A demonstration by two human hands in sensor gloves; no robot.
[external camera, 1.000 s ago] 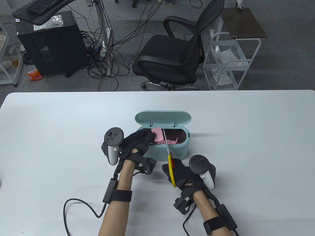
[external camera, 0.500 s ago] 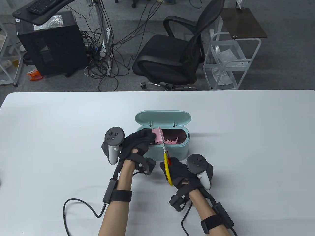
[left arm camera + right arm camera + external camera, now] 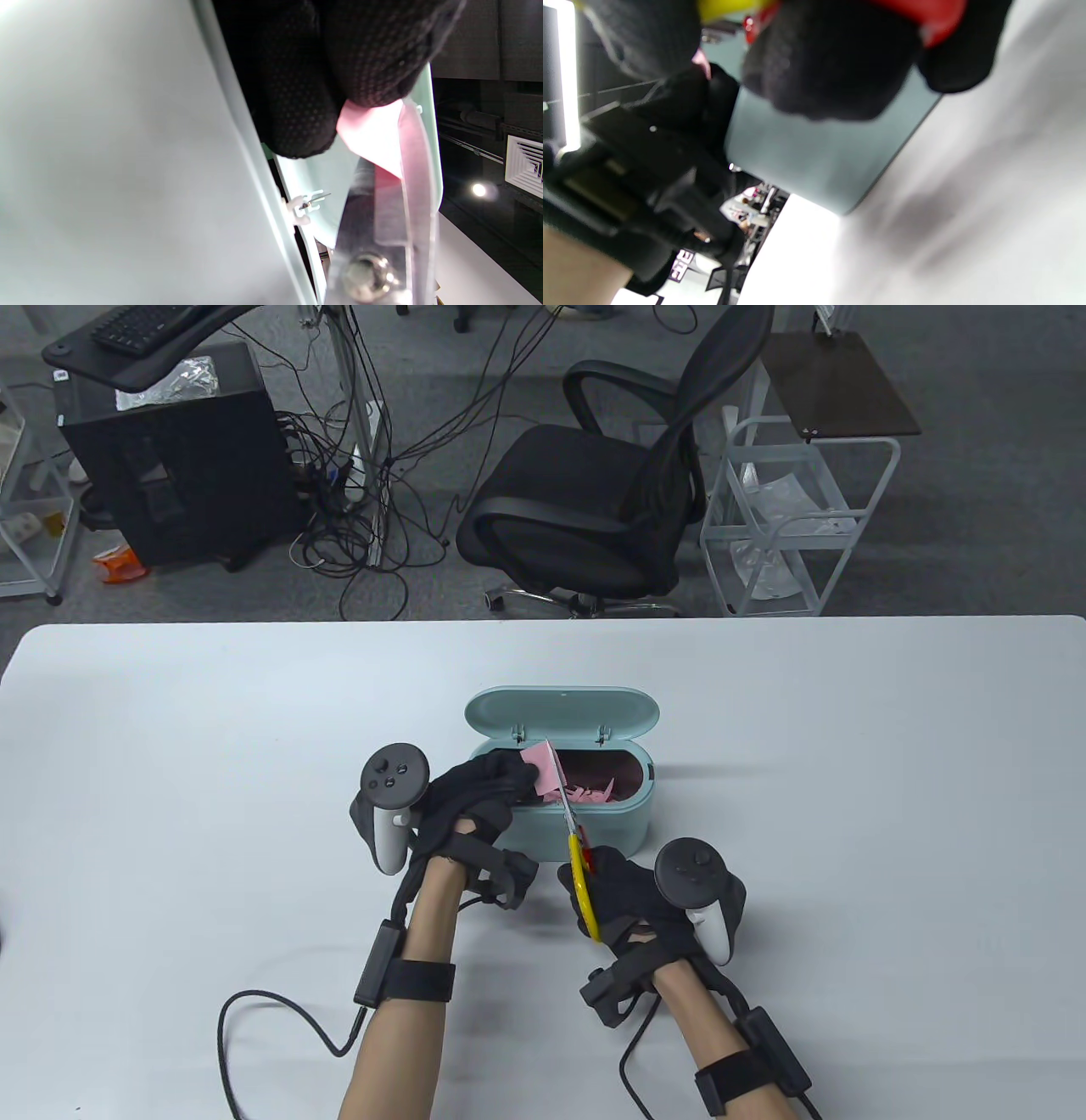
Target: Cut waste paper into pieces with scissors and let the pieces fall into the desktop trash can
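L hand (image 3: 475, 797): pinches pink waste paper sheet (image 3: 543, 770) over mint plastic desktop trash can (image 3: 628, 823), unchanged.
R hand (image 3: 632, 899): grips yellow-red handled scissors (image 3: 570, 830); blades shifted slightly left into sheet, handles look near closed = mid-snip, more cuts left.

Left hand (image 3: 475, 802): fingers curled in a pinch grip, forearm angled up from the bottom edge. Right hand (image 3: 624, 899): fingers curled through handle loops, held just right of the left wrist. The 2 forearms run near parallel.

Pink paper (image 3: 543, 768), mint trash can (image 3: 594, 823), yellow-red scissors (image 3: 582, 875), white table (image 3: 848, 780)
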